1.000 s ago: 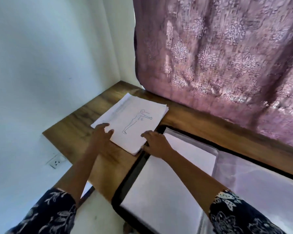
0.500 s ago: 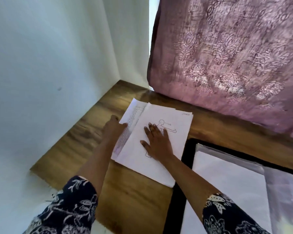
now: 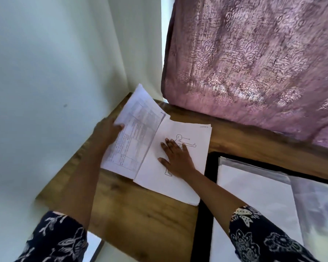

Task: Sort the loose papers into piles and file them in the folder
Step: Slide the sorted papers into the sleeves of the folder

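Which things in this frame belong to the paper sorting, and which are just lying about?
Part of the job:
- printed sheets, raised in the left hand
- figure drawing sheet, flat under the right hand
- black folder, open, with clear sleeves

Just there:
- purple curtain
- wooden table
- wall

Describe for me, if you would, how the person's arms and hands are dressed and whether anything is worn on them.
Both arms wear short sleeves of dark navy cloth printed with white flowers and leaves. The left sleeve and the right sleeve end near the elbow, and the forearms are bare. The left hand and right hand are ungloved; no watch, bracelet or ring shows.
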{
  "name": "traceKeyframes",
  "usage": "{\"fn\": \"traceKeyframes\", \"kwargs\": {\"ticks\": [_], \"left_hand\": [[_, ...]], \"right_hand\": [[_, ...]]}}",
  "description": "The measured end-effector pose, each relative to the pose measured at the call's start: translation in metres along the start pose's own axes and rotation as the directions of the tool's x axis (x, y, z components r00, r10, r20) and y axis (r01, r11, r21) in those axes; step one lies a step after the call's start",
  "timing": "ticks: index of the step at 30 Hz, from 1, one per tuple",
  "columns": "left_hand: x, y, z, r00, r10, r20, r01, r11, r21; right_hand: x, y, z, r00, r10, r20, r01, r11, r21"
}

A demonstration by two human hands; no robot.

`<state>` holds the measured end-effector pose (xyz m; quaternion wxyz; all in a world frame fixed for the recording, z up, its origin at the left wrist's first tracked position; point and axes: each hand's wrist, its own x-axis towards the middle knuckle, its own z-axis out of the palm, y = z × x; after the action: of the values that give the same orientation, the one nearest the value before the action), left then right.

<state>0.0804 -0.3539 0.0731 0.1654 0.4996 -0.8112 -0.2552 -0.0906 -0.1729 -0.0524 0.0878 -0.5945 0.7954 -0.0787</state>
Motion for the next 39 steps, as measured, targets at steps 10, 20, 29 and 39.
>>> {"fn": "traceKeyframes", "kwargs": {"ticks": [10, 20, 29, 39], "left_hand": [[-0.067, 0.065, -0.094, 0.969, 0.116, -0.216, -0.179, 0.937, -0.3], [-0.13, 0.135, 0.043, 0.978, 0.023, 0.209, 0.103, 0.816, -0.569], [-0.279, 0.269, 0.207, 0.722, 0.351, 0.596, 0.278, 0.641, -0.715], [-0.312, 0.328, 0.304, 0.518, 0.516, 0.682, -0.046, 0.813, -0.58]], "right_hand": [[0.005, -0.017, -0.093, 0.984, 0.04, 0.176, -0.177, 0.014, 0.984], [-0.126, 0.081, -0.13, 0.913, 0.406, -0.029, -0.061, 0.207, 0.976], [-0.29, 0.206, -0.116, 0.814, 0.553, 0.177, -0.181, -0.048, 0.982], [-0.415, 0.316, -0.128, 0.652, 0.726, 0.218, -0.211, -0.103, 0.972]]}}
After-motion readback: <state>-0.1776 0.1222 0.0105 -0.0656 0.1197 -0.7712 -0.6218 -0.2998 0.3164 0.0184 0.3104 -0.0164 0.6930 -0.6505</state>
